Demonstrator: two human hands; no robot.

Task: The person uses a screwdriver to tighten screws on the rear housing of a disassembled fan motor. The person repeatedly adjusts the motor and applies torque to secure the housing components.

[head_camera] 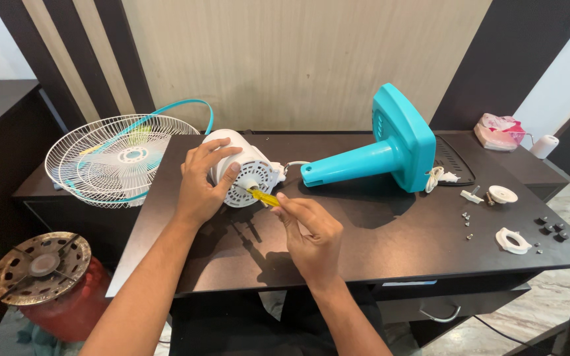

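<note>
The white fan motor housing (242,168) lies on its side on the dark worktop (377,231), joined to the teal fan stand (390,148). It is clasped from above by the left hand (202,181), whose grip is closed around the casing. A yellow-handled screwdriver (263,196) is pinched in the clenched grip of the right hand (311,231), its tip set at the housing's face. The tip could be thrown off the screw if the round casing were allowed to roll, so the plastic might be scratched. Small loose screws (468,224) at the right could be knocked off the edge.
</note>
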